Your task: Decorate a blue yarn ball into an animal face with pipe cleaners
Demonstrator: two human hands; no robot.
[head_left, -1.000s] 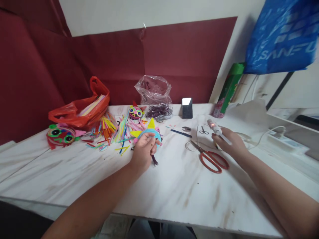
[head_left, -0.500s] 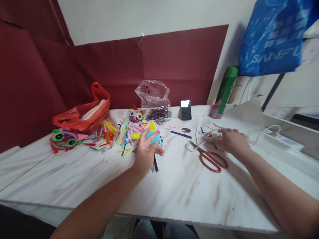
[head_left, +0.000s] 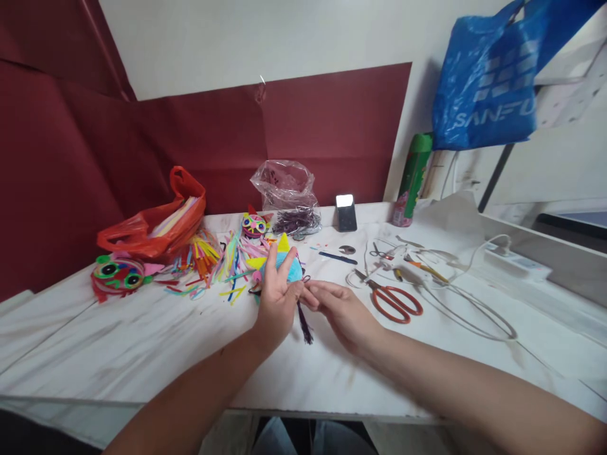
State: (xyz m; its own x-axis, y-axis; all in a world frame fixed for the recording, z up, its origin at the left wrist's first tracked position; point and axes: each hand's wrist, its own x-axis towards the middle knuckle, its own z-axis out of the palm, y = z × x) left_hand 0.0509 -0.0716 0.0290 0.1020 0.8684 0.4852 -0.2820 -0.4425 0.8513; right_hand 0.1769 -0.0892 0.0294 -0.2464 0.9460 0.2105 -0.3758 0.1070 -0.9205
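My left hand (head_left: pixel 279 297) is closed around a fuzzy blue craft piece (head_left: pixel 294 268) with pointed yellow parts, its fingers lying across the front. A dark purple tassel (head_left: pixel 305 325) hangs below, with a small loop of cord showing above the fingertips. My right hand (head_left: pixel 339 309) pinches at the top of this tassel, its fingertips meeting those of my left hand. What exactly sits between them is mostly hidden. To the right lie orange-handled scissors (head_left: pixel 396 303), apart from both hands.
Two finished-looking pipe-cleaner faces (head_left: pixel 121 276) and colourful strips (head_left: pixel 232 253) lie left, near a red bag (head_left: pixel 159 224). Behind are a clear bag of purple tassels (head_left: pixel 294 218) and a phone (head_left: pixel 346 215). White cables (head_left: pixel 467 313), a blue pen-like tool (head_left: pixel 337 258) and a green spray can (head_left: pixel 412 180) are rightward.
My right hand has come left from the cables to the tassel beside my left hand. The craft piece stays in my left hand. The camera view has shifted slightly.
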